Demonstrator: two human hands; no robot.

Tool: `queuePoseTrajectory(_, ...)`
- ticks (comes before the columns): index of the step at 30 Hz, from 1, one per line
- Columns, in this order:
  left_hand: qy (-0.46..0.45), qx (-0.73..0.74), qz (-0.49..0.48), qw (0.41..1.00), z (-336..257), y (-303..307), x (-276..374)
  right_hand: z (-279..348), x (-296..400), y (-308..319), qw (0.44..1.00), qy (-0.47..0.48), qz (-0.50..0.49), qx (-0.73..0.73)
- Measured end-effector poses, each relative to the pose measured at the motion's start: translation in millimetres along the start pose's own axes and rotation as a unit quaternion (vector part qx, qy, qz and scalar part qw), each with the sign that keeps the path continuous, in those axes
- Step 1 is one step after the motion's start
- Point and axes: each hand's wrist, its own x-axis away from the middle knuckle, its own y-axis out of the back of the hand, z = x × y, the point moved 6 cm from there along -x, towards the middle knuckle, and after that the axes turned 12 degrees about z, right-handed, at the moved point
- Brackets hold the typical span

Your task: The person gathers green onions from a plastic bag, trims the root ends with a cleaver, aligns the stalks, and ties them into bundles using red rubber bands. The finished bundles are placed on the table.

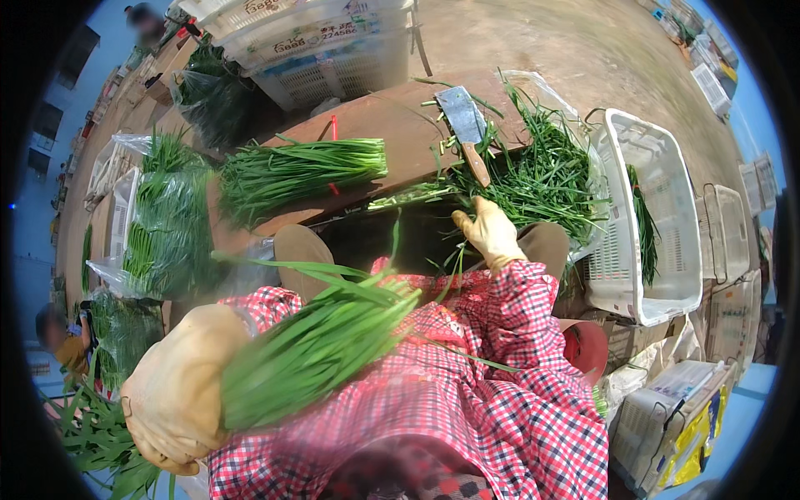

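Note:
My left hand (pixel 187 381), in a cream work glove, grips a bunch of green garlic chives (pixel 325 350) in front of my chest. The bunch is blurred, its cut ends pointing right and upward. Between my knees, my gloved right hand (pixel 492 232) has thumb and forefinger apart, with nothing visible in it. Just beyond it lies a cleaver (pixel 465 128), its wooden handle towards me. Loose chive trimmings (pixel 544 181) are heaped beside and under the cleaver. A neat chive bundle (pixel 312 159) rests on the brown board (pixel 400 119), a red tie strip under it.
To the right stands a white plastic crate (pixel 672 219) with a few chives inside. Plastic-wrapped chives (pixel 172 219) are stacked at the left. Large white crates (pixel 325 56) stand behind the board. A red stool (pixel 584 353) is by my right side. Another person (pixel 69 337) is at far left.

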Motion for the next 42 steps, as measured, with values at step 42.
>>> queuePoseTrajectory(42, -0.022, -0.042, -0.113, 0.992, -31, -5, 32, 148, 79, 3, 0.906, 0.394, 0.146, -0.058)
